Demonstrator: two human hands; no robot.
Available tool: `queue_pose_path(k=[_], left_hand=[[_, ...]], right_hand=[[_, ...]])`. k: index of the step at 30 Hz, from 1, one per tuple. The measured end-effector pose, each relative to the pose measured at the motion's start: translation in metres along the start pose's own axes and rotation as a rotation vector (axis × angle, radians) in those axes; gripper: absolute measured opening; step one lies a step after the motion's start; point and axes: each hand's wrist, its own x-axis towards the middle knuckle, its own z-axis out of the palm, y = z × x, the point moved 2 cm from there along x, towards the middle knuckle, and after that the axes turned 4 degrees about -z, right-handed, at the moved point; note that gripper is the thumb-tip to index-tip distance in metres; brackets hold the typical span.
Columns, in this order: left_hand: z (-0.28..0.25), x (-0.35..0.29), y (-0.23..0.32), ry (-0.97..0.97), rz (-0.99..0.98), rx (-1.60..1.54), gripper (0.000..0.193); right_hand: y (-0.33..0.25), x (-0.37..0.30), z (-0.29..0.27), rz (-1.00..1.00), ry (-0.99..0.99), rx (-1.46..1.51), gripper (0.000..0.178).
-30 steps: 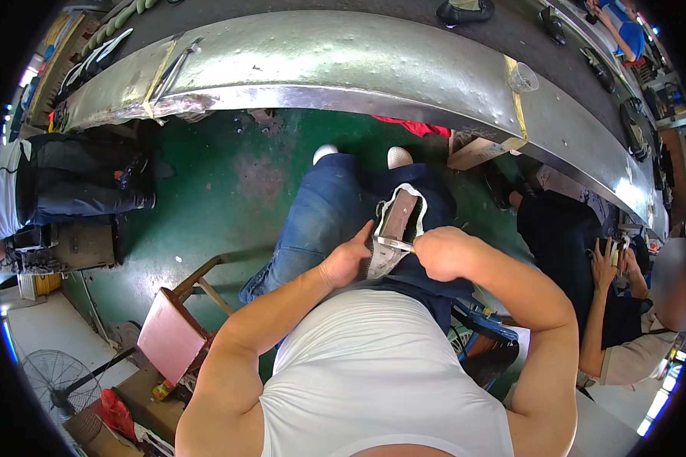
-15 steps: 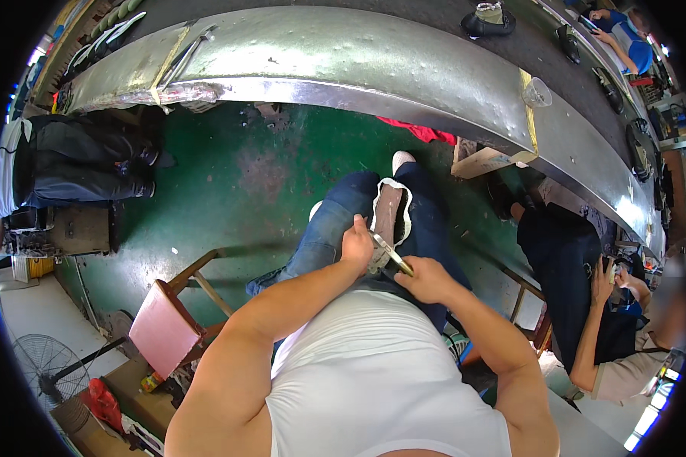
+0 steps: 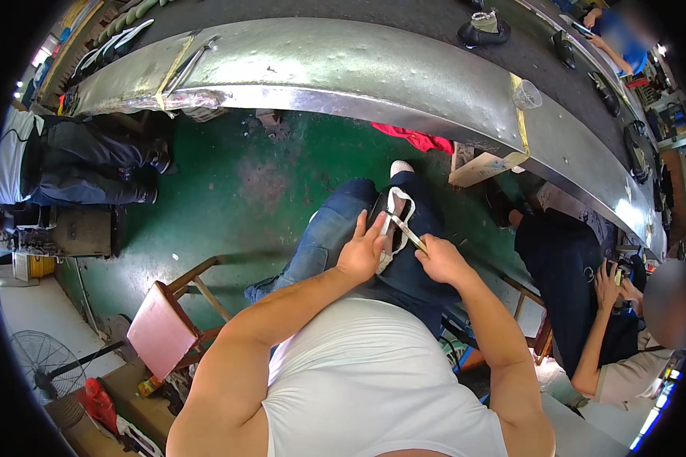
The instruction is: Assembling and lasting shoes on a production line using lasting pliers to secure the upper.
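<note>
A dark shoe upper on its last (image 3: pixel 375 207) rests on its side between my thighs, its underside with a ragged white edge (image 3: pixel 406 199) turned to the right. My left hand (image 3: pixel 363 250) is on the shoe's near left side, fingers stretched along it and bearing on its edge. In my right hand (image 3: pixel 443 260) is a slim silver tool, resembling lasting pliers (image 3: pixel 405 231), closed in by the fingers at its yellowish handle. Its tip meets the white edge close to my left fingertips. How the jaws sit there is too small to tell.
A long metal-edged bench (image 3: pixel 320 61) curves across the far side, with a dark shoe (image 3: pixel 484 29) and a clear cup (image 3: pixel 527 95) on it. A pink-seated chair (image 3: pixel 160 329) and a fan (image 3: pixel 42 364) stand left. A seated co-worker (image 3: pixel 610 320) is close on the right.
The shoe has rolled from facing up onto its side. My left hand has shifted right, with its fingers extended over the shoe. My right hand and the pliers have moved slightly forward and right.
</note>
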Motion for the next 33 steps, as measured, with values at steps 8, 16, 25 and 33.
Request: queue_pose_path(k=[8,16,25,33], left_hand=[[-0.028,0.022,0.037,-0.417,-0.101,0.28,0.053],[-0.036,0.017,0.043,-0.531,-0.068,0.291,0.057],[-0.021,-0.007,0.005,-0.327,-0.269,-0.097,0.073],[-0.025,-0.008,0.004,-0.421,-0.256,-0.138,0.075]], right_hand=[[0.007,0.015,-0.028,0.021,-0.019,0.39,0.028],[0.009,0.025,-0.005,-0.11,0.118,0.31,0.042],[-0.001,-0.019,0.019,-0.093,-0.03,0.378,0.045],[-0.014,-0.034,0.017,0.09,-0.129,0.62,0.048]])
